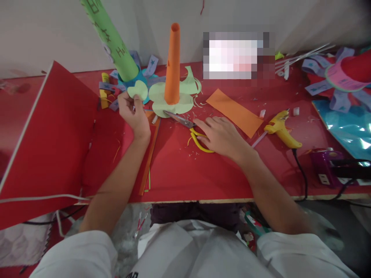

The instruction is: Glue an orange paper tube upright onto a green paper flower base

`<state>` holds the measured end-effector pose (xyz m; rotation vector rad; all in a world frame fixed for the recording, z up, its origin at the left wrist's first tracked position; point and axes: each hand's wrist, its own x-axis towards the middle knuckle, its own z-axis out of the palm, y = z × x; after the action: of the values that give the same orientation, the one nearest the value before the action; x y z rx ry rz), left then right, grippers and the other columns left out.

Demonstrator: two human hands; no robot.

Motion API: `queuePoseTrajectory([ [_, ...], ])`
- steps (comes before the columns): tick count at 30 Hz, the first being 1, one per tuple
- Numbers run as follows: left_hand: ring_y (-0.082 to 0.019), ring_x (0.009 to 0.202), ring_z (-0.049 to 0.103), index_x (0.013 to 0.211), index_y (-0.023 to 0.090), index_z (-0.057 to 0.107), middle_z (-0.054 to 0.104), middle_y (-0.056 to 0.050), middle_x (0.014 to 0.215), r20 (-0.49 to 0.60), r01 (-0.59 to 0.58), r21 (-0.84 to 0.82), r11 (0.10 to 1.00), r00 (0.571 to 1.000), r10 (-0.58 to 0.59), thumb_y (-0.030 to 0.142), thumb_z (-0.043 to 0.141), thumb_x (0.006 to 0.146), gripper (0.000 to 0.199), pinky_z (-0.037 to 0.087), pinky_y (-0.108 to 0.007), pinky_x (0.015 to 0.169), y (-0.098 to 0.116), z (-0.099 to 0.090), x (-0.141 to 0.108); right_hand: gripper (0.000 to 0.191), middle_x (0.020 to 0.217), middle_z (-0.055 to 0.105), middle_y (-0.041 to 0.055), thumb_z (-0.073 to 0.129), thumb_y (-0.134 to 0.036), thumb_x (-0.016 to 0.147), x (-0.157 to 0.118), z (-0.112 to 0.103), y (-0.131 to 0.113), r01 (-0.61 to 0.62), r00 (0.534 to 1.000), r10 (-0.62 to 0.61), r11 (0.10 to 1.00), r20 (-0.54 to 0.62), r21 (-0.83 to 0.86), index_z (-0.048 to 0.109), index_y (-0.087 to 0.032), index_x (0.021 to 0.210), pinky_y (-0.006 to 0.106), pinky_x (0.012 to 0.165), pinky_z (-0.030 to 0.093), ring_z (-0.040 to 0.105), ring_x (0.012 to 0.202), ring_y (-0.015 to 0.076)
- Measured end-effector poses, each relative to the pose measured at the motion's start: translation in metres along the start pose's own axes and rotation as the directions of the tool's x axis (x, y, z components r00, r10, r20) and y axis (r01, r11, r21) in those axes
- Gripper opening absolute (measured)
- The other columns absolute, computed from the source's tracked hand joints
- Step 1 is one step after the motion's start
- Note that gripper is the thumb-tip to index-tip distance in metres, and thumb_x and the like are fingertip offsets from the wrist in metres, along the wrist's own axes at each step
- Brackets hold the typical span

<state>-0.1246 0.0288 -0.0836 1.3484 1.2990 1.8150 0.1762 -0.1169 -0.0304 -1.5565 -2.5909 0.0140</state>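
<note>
My left hand (133, 112) pinches a small pale green paper piece (138, 90) at the left of the orange paper cone (172, 65). The cone stands upright on a pale green petal-shaped paper base (158, 96). My right hand (222, 135) rests over the yellow handles of the scissors (181, 119), its fingers spread and partly covering them. The scissor tips lie on the edge of the green base. A flat orange paper rectangle (234, 112) lies beyond my right hand.
A green paper tube (116, 46) leans behind my left hand. At right are a yellow glue gun (282, 129), a purple box (326, 168) and a pink and red craft piece (342, 79). A red upright board (55, 135) stands at left. Orange strips (149, 166) lie near my left forearm.
</note>
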Motion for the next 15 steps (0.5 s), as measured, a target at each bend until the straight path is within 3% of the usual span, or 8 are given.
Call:
queuePoseTrajectory([
  [3, -0.01, 0.063, 0.044, 0.1, 0.023, 0.055, 0.049, 0.005, 0.081, -0.186, -0.077, 0.031, 0.997, 0.979, 0.081, 0.072, 0.07, 0.103, 0.051, 0.035, -0.028, 0.056, -0.008, 0.005, 0.003, 0.061, 0.118, 0.079, 0.0209, 0.059, -0.034, 0.108, -0.002, 0.001, 0.002, 0.025, 1.0, -0.025, 1.0, 0.015, -0.003, 0.051, -0.013, 0.165, 0.046, 0.096, 0.045, 0.07, 0.107, 0.0379],
  [9, -0.009, 0.064, 0.042, 0.102, 0.026, 0.053, 0.049, 0.006, 0.08, -0.152, -0.094, -0.059, 0.994, 0.985, 0.085, 0.068, 0.079, 0.1, 0.049, 0.032, -0.029, 0.056, -0.024, 0.003, 0.009, 0.062, 0.108, 0.081, 0.0166, 0.057, -0.039, 0.11, 0.002, 0.003, 0.014, 0.067, 0.998, -0.069, 0.996, 0.016, 0.063, 0.051, -0.016, 0.167, 0.04, 0.086, 0.043, 0.071, 0.099, 0.0342],
  [15, -0.005, 0.063, 0.043, 0.104, 0.022, 0.053, 0.045, 0.006, 0.08, -0.189, -0.079, -0.021, 0.997, 0.979, 0.073, 0.063, 0.065, 0.112, 0.043, 0.029, -0.026, 0.057, -0.028, 0.003, 0.012, 0.06, 0.108, 0.081, 0.0144, 0.063, -0.038, 0.106, 0.003, 0.002, 0.024, 0.106, 0.994, -0.106, 0.987, -0.012, 0.119, 0.057, -0.018, 0.162, 0.038, 0.088, 0.045, 0.071, 0.099, 0.0327],
])
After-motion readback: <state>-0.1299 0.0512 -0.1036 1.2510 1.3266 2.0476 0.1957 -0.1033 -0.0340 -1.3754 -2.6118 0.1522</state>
